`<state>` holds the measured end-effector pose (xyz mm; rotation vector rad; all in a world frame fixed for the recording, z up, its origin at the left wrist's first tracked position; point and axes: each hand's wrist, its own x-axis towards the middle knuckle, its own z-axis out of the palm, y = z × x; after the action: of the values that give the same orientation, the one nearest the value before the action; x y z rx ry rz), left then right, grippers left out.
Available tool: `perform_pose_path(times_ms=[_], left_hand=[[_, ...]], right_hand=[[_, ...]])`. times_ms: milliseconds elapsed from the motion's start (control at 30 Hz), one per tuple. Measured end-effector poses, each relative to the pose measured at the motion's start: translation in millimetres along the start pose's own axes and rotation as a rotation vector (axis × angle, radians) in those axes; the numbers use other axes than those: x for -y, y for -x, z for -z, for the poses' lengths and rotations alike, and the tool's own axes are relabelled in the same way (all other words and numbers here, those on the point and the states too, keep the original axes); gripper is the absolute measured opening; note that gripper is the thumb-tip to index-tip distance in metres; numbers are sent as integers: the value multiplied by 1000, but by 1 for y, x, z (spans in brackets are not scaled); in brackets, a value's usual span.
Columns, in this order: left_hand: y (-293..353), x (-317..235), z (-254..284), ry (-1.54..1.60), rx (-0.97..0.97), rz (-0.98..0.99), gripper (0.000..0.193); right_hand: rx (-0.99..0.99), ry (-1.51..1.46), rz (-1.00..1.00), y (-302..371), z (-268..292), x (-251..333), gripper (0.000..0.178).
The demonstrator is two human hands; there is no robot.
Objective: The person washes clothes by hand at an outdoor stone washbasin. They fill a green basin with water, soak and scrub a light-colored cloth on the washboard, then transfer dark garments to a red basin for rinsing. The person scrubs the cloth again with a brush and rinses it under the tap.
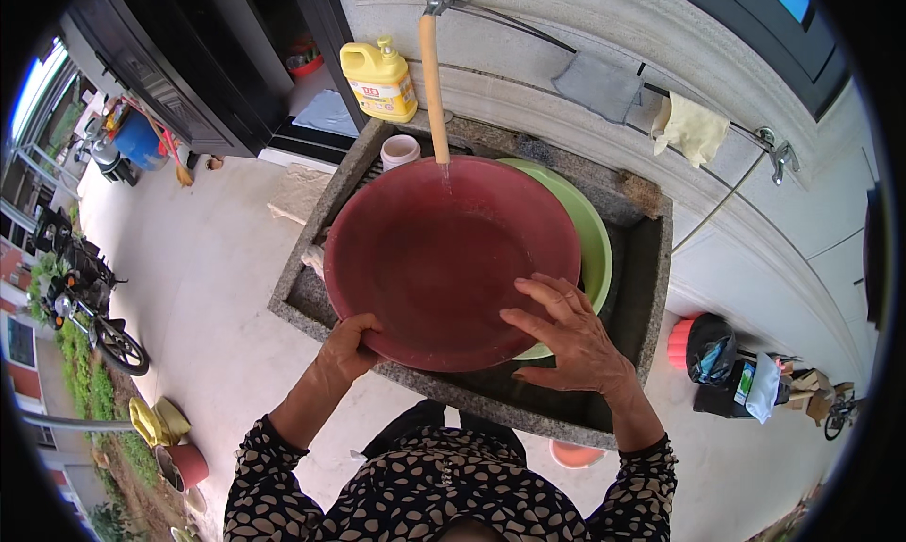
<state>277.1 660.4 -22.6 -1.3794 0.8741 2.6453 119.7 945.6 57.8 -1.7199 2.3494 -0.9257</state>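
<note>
Just ahead of the left hand point(351, 350): big red tub point(425, 259), its edge pinched by that hand | right hand point(571, 339): fingers spread over the tub's right side, maybe touching | just past it: green tub point(596, 245) | farther ahead: hose point(432, 89), dripping water point(448, 179)

Grey stone sink point(655, 292) with maroon basin point(444, 259), green basin point(595, 231), white tub point(400, 150) and brown scrubber point(642, 193)

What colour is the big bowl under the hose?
The bowl is dark red, clearest in the head view.
</note>
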Motion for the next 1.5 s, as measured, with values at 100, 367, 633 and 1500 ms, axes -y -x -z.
perform_pose_path(times_ms=[100, 367, 633, 1500], left_hand=[[1, -3, 12, -14, -53, -77, 42], [10, -26, 52, 2, -153, -217, 44], [3, -41, 99, 44, -154, -325, 48], [-17, -19, 66, 105, -172, -352, 53]], right_hand=[[-427, -92, -346, 44, -9, -48, 64], [-621, -639, -1239, 130, -110, -137, 77], [-811, -1061, -1409, 113, -145, -160, 58], [-1043, -1108, -1262, 189, -102, -88, 28]])
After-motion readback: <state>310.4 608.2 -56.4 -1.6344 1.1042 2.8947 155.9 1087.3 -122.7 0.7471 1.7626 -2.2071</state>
